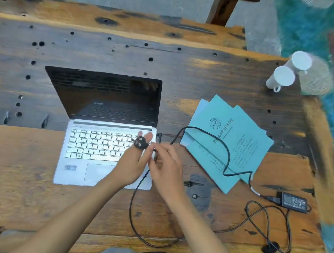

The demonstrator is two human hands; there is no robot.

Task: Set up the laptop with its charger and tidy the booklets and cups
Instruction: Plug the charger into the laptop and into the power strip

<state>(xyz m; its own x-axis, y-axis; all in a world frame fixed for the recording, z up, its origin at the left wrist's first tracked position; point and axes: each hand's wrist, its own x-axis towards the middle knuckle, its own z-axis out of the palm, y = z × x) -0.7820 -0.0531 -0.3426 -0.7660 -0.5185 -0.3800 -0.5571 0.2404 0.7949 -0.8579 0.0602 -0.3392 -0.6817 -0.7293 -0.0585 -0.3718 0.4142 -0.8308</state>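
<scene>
Both hands work the charger plug over the open laptop.
The left hand (132,164) pinches the black plug (140,143) above the laptop (103,138) keyboard; the right hand (164,165) closes on the cable (136,197) just beside it. Charger brick (293,202), booklets (224,141) and cups (286,72) lie rightward on the bench (14,168).

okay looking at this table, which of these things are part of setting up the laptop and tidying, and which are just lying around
Part of the job:
open silver laptop
black wall plug, held in left hand and right hand
black charger brick
black cable
fanned teal booklets
two white cups

Just lying about:
wooden bench behind the wooden table
</scene>
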